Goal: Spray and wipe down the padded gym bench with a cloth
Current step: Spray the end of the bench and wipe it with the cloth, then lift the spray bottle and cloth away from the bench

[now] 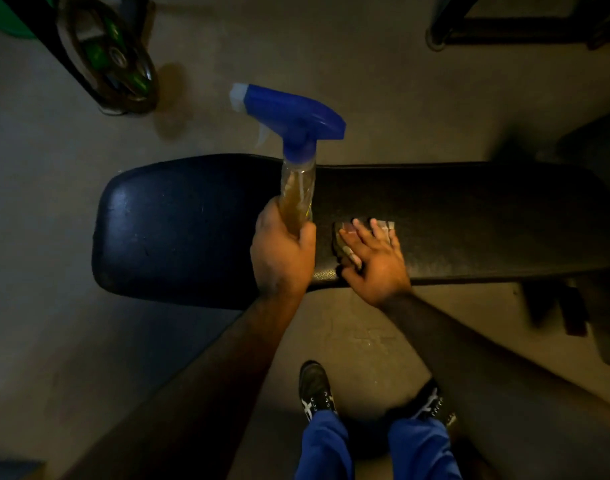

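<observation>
Left hand (283, 251) fingers curled round clear amber-filled spray bottle with blue trigger head (296, 188), kept upright above black padded gym bench (179, 216), ready for spraying. Right hand (373, 261) fingers spread flat, pressing small folded cloth (341, 233) onto padding just beside bottle, for wiping.

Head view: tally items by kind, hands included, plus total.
Hands: 2, left hand holding the spray bottle, right hand flat on the cloth
Spray bottle: 1
Cloth: 1
Padded bench: 1
Weight plate: 1
Shoes: 2, left shoe, right shoe
Total: 8
</observation>
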Available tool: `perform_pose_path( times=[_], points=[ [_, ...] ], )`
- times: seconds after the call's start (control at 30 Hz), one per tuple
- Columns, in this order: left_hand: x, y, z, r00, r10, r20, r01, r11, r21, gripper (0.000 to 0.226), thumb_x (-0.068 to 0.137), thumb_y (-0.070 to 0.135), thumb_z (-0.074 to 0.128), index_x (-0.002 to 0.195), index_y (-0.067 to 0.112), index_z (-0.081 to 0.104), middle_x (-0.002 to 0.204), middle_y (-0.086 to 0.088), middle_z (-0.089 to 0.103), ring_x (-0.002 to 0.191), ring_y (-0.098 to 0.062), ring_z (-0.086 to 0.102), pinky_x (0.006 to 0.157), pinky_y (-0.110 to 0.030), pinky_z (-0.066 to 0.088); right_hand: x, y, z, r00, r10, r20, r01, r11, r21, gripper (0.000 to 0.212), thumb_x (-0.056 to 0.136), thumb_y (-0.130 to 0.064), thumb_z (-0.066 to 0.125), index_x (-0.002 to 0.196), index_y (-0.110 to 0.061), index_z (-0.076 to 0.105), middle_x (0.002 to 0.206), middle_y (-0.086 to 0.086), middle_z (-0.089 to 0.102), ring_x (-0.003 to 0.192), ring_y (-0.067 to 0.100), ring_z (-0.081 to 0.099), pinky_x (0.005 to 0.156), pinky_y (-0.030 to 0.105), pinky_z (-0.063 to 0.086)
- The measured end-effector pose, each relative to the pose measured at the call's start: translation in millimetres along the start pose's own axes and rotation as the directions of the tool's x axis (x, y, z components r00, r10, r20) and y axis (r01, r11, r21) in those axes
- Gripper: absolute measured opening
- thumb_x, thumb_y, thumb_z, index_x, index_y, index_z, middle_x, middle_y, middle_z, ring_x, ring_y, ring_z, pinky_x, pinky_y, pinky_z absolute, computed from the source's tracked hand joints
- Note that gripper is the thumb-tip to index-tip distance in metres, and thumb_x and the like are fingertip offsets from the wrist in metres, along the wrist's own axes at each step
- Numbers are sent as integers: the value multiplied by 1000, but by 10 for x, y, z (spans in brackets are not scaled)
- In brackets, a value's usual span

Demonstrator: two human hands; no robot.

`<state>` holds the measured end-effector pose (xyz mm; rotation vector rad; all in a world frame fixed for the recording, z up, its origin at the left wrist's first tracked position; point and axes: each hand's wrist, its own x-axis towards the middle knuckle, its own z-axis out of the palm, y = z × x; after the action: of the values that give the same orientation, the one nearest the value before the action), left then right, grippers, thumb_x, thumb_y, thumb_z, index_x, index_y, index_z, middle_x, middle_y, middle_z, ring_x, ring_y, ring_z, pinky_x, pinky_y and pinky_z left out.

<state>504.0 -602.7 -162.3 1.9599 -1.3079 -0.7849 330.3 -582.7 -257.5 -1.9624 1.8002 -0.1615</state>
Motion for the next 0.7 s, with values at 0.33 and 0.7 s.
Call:
perform_pose_path(
  times=[0.33, 0.7],
  points=[
    [-515, 638, -182, 993, 71, 98, -65, 996, -68, 43, 82, 32, 69, 122, 21, 58, 112, 2, 64, 103, -16, 63, 87, -41, 56, -736, -122, -994, 908, 405, 110, -368, 644, 671, 20, 90, -19, 63, 102, -34, 71, 102, -3, 74, 103, 21, 69, 94, 37, 55],
    [-2054, 1937, -232, 900, 244, 361, -209, 969, -133, 35, 81, 26, 74, 113, 21, 64, 104, 6, 65, 91, -6, 63, 75, -29, 56, -2739, 74, -2233, 684, 727, -56, -224, 283, 933, 23, 90, 1, 59, 95, -17, 70, 80, -4, 66, 77, 11, 60, 76, 27, 48]
  ],
)
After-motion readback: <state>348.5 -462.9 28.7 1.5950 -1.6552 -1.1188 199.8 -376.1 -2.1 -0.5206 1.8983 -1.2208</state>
